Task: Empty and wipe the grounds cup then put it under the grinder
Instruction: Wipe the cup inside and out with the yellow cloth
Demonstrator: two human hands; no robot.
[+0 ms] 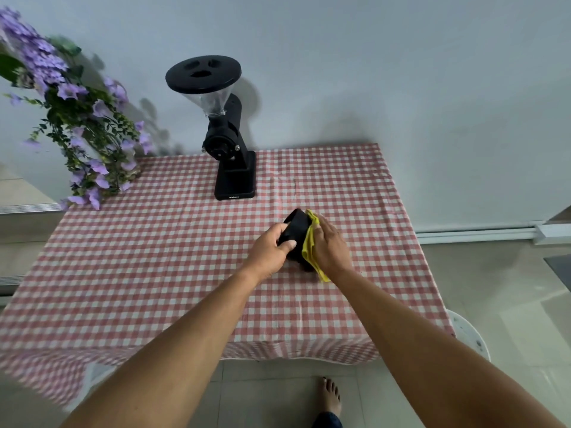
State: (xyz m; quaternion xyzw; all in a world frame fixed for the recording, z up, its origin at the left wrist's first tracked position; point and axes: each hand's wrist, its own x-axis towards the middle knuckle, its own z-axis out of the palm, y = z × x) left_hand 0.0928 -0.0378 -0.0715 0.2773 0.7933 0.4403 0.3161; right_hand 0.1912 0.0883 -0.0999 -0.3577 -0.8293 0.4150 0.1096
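Note:
The black grounds cup [297,231] is held tilted above the middle of the checked table. My left hand [271,251] grips its near side, thumb on the wall. A yellow cloth [310,245] is pressed against the cup's right side under my right hand [329,242], whose fingers lie flat over it. The black grinder [228,149] with its clear hopper and black lid stands upright at the back of the table, well behind the cup; the spot on its base under the spout is bare.
The red-and-white checked tablecloth [154,257] covers the table. Purple flowers with green leaves [80,118] hang over the back left corner. A white stool [466,335] stands by the right front corner. A bare foot [330,396] stands on the tiled floor.

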